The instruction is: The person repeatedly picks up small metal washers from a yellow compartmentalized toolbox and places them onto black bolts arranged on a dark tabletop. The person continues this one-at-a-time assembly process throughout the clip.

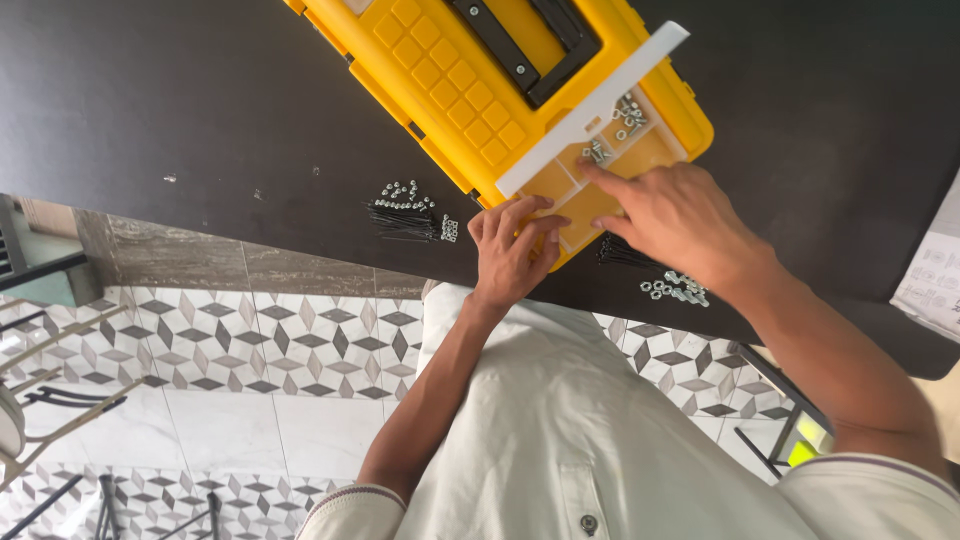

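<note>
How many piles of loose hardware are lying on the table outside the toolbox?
2: one pile left of the toolbox, one pile by the right hand. Hands may hide more.

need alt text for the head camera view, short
Seen from above, a person's right hand reaches into a small compartment of a yellow toolbox on a dark table, while the left hand steadies its edge. Small piles of nuts and black ties lie alongside.

Left hand [512, 250] loosely curled; right hand [672, 215] flat, index finger extended.
</note>
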